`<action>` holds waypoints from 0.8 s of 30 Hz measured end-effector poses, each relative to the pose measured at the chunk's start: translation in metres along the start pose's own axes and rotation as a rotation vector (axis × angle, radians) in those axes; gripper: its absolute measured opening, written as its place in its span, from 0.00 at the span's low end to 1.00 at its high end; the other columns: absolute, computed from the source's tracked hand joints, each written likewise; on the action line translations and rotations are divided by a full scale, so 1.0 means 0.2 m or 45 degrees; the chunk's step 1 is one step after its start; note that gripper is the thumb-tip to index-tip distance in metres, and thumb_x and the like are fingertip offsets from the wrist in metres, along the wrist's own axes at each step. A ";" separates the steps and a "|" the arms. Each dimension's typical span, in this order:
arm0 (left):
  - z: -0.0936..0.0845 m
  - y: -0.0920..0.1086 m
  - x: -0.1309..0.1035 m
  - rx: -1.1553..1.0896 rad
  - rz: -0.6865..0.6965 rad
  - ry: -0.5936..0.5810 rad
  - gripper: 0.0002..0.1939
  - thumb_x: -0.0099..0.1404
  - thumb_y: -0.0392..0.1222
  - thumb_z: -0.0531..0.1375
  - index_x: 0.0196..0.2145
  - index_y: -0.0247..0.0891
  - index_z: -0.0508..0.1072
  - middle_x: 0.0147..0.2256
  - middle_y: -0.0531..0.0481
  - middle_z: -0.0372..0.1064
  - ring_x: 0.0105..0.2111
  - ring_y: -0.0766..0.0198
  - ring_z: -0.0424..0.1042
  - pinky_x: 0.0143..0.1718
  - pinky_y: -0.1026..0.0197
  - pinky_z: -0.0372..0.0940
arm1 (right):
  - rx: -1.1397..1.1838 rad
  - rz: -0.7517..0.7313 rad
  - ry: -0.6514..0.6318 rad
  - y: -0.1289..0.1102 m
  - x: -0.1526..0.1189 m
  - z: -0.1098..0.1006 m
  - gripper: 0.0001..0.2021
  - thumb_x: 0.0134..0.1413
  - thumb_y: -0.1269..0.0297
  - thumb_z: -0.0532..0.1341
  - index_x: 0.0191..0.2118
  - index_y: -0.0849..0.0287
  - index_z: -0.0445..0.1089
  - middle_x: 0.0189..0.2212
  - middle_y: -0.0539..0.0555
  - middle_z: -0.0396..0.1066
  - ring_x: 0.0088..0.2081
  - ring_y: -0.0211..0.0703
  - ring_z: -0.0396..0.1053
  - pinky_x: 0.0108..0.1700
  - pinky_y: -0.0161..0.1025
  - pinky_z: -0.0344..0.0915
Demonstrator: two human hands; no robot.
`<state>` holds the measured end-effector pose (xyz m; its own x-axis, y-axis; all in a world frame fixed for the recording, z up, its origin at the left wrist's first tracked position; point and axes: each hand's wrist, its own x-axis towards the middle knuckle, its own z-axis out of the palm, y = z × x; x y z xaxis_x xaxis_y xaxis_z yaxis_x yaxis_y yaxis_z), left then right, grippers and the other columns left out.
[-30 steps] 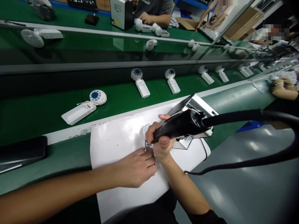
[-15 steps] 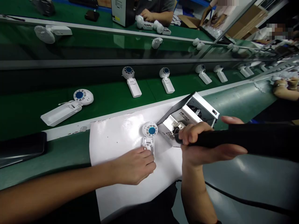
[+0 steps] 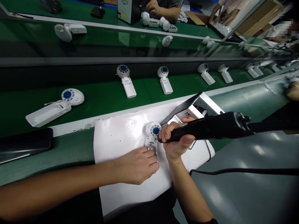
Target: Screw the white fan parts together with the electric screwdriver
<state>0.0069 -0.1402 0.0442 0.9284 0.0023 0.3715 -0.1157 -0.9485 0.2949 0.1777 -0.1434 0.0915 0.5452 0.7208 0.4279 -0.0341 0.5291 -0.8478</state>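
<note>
device (image 3: pixel 153 128) on sheet (image 3: pixel 116 133), box (image 3: pixel 181 107) seemingly to right

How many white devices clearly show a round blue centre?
4: one device on the white sheet, at the left hand; on the green belt, the leftmost device and next two devices. Farther devices are too small to tell.

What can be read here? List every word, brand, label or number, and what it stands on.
"6K": on the silver metal box; the lettering after it is hidden or blurred.
Too small to read: the yellow label on the grey-and-black box at the back.
I can make out no other text.
</note>
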 end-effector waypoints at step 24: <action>-0.68 -0.34 -0.73 1.019 -1.129 -0.232 0.18 0.74 0.32 0.53 0.51 0.27 0.82 0.53 0.25 0.75 0.62 0.28 0.70 0.72 0.22 0.61 | 0.047 -0.226 0.099 -0.16 0.03 -0.11 0.26 0.62 0.32 0.64 0.58 0.36 0.81 0.27 0.49 0.78 0.18 0.47 0.65 0.16 0.47 0.67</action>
<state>-0.1689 -0.0330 0.0898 0.6178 0.7683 0.1675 0.7785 -0.5676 -0.2679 0.2009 -0.1656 0.1139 0.6084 0.5789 0.5429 0.0384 0.6618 -0.7487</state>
